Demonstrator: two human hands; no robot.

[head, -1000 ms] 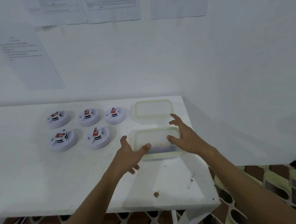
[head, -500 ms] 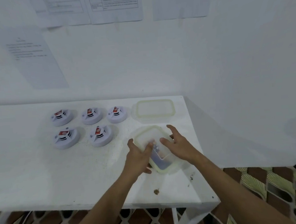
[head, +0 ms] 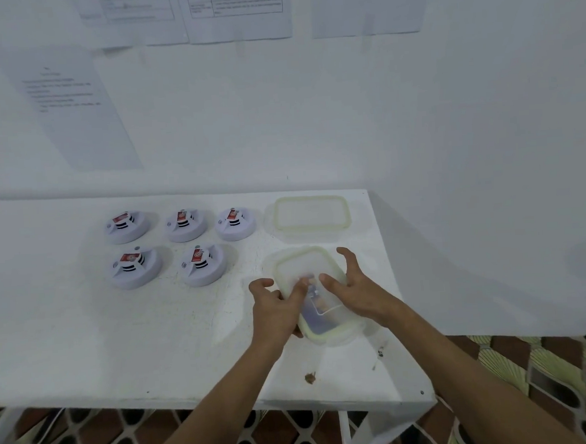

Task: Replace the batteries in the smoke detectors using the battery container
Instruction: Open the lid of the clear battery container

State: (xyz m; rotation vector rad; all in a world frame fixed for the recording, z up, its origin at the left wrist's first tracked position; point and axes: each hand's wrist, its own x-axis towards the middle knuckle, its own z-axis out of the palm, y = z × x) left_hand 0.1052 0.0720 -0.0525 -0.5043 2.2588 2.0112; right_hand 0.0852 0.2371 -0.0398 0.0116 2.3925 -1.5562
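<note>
Battery container, clear plastic with a pale rim, sits tilted near the table's right front corner, clasped between both hands. Left hand fingers curl around its near-left edge; right hand fingers spread over its lid. Beyond the fingertips lies a second container; five smoke detectors sit left.

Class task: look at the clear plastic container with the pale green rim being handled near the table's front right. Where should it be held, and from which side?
Grip the clear plastic container with the pale green rim by its two long side walls, one hand from each side, as the left hand and right hand do now. It is rectangular and tilted, so opposing holds on the long sides likely steady it best.
</note>
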